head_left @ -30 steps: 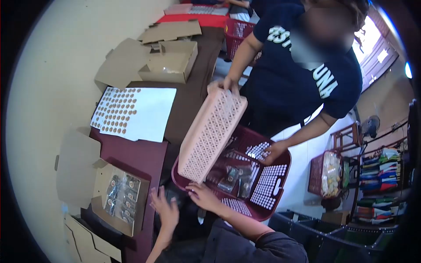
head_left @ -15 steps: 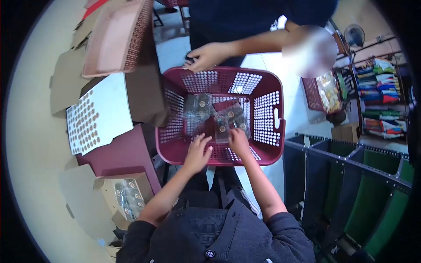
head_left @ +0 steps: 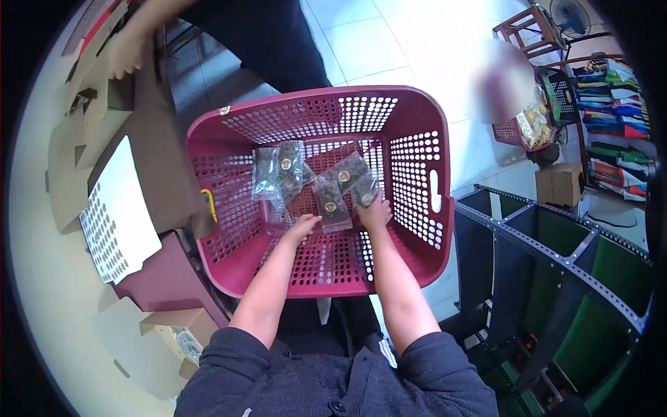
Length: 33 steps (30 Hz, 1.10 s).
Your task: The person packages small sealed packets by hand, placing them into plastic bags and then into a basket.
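Several clear plastic packets (head_left: pixel 285 165) with dark contents and round stickers lie in a maroon perforated basket (head_left: pixel 417 271). My left hand (head_left: pixel 303 228) has its fingers together at the lower left edge of the nearest packet (head_left: pixel 331 206). Beside it, my right hand (head_left: pixel 376 213) is closed on the lower corner of the right-hand packet (head_left: pixel 356 172), its fingertips partly hidden. The packets overlap one another near the middle of the basket.
Left of the basket, a sheet of round stickers (head_left: pixel 121 215) lies by a brown cloth-like cover (head_left: pixel 156 167). A co-worker's hand (head_left: pixel 128 52) is over cardboard boxes at upper left. A metal shelf frame (head_left: pixel 556 257) stands at right; an open carton (head_left: pixel 182 333) sits lower left.
The co-worker's hand has left the basket rim and moved to the upper left. My left hand's fingers have closed beside the nearest packet. The basket looks larger and further left in view.
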Each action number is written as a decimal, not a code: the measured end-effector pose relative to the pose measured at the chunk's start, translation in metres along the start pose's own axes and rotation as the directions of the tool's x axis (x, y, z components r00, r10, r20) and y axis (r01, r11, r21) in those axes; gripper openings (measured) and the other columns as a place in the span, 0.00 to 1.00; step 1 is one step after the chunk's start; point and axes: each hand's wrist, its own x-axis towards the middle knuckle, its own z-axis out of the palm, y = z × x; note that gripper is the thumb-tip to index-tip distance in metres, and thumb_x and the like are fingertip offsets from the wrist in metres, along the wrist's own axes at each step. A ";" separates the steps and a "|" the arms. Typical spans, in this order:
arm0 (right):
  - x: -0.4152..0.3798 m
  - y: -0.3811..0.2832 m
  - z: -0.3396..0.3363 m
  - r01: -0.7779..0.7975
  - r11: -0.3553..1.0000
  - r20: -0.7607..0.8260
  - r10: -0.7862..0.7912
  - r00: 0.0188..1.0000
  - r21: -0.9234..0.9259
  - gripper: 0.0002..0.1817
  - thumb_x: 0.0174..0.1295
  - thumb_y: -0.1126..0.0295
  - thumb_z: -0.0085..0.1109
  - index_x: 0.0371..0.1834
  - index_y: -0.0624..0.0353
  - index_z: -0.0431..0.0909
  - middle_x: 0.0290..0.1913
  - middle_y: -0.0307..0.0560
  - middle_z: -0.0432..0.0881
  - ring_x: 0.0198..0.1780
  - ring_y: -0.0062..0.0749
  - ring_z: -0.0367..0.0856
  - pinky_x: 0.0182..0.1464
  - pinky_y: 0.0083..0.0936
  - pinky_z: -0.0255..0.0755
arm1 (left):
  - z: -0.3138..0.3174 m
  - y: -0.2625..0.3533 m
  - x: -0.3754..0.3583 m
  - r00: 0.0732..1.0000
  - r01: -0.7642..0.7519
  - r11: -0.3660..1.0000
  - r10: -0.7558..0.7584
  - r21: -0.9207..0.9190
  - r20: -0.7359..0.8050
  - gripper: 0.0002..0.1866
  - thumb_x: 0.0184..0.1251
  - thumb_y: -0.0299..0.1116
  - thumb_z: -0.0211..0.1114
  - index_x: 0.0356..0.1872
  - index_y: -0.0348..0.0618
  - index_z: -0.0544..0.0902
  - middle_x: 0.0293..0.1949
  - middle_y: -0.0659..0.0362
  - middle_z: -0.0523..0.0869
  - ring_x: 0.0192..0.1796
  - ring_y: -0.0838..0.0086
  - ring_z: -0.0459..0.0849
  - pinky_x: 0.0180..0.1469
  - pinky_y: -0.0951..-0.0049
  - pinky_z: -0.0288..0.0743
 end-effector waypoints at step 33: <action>0.023 0.004 -0.059 -0.216 0.428 0.351 -0.265 0.898 0.878 0.27 0.60 0.63 0.57 0.61 0.59 0.64 0.55 0.44 0.73 0.56 0.36 0.70 0.58 0.35 0.64 | 0.024 0.015 -0.013 0.778 0.047 0.813 0.335 0.581 -0.532 0.42 0.55 0.57 0.61 0.69 0.75 0.49 0.69 0.41 0.26 0.49 0.40 0.77 0.57 0.51 0.69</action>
